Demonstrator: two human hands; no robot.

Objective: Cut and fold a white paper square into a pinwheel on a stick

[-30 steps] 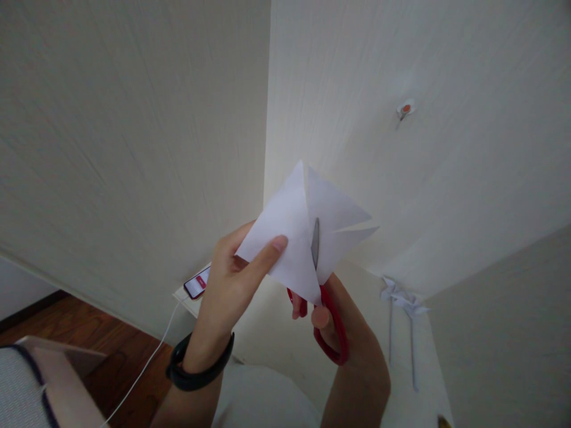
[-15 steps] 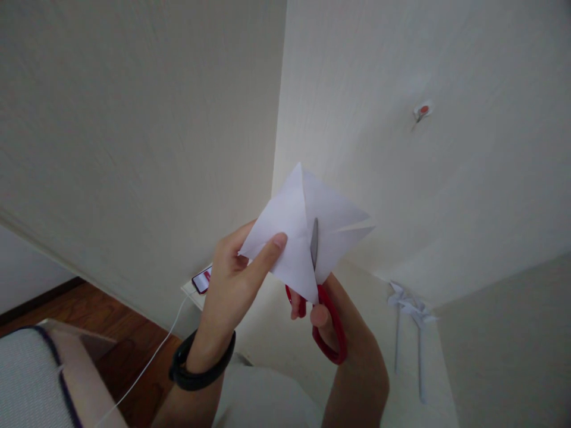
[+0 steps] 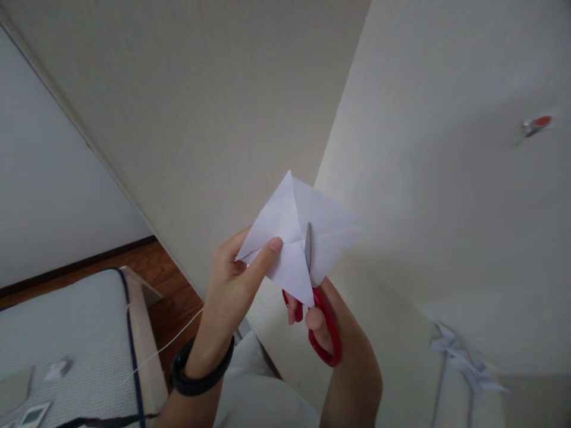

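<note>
My left hand pinches the left corner of a folded white paper square, thumb on its front face; a black band circles that wrist. My right hand grips red-handled scissors below the paper. The grey blade points up into a cut along the paper's middle crease. Both hands are raised in front of a pale wall corner.
A grey mattress with a dark edge lies lower left on a wood floor. A white cable runs behind my left wrist. Paper pinwheels on sticks lie on a pale surface lower right. A red-tipped pin sticks in the right wall.
The view has swung left, so the wall corner and pin slid right and the mattress came into sight. The phone dropped out of view. Hands, paper and scissors keep nearly the same pose.
</note>
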